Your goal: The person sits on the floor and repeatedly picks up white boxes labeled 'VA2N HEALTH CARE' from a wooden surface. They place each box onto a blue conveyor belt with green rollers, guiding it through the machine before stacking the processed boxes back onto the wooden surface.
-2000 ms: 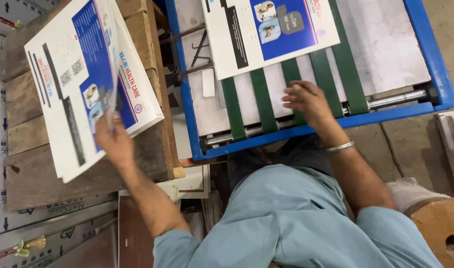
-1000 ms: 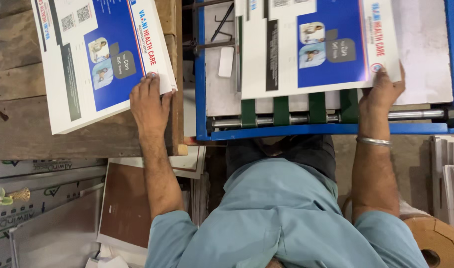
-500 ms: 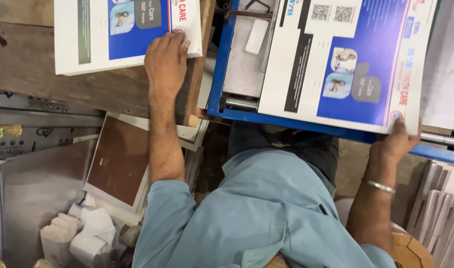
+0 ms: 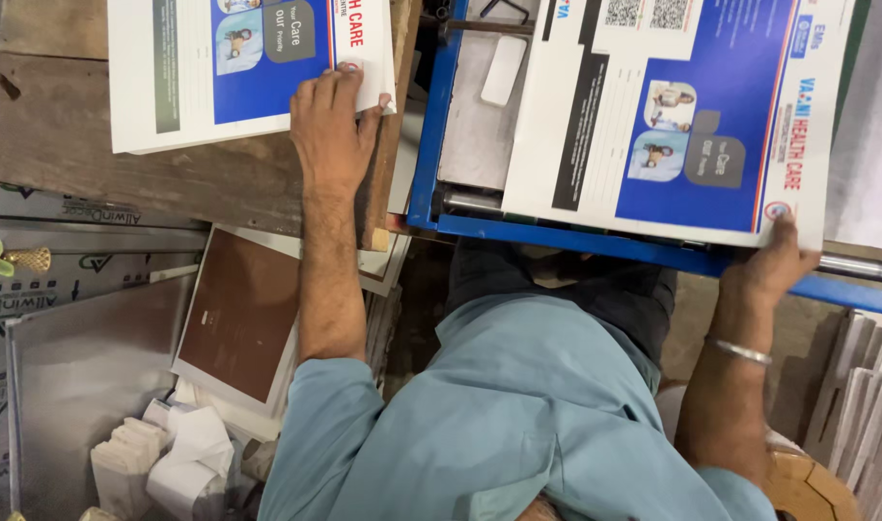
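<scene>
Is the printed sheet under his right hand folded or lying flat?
Flat: the printed sheet lies spread on the blue machine frame, right hand pinching its corner.

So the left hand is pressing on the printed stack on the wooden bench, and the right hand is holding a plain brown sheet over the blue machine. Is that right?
Not quite. In the head view the right hand holds a white and blue printed sheet, not a plain brown one, by its corner over the blue machine. The rest holds: the left hand presses on the printed stack on the wooden bench.
</scene>
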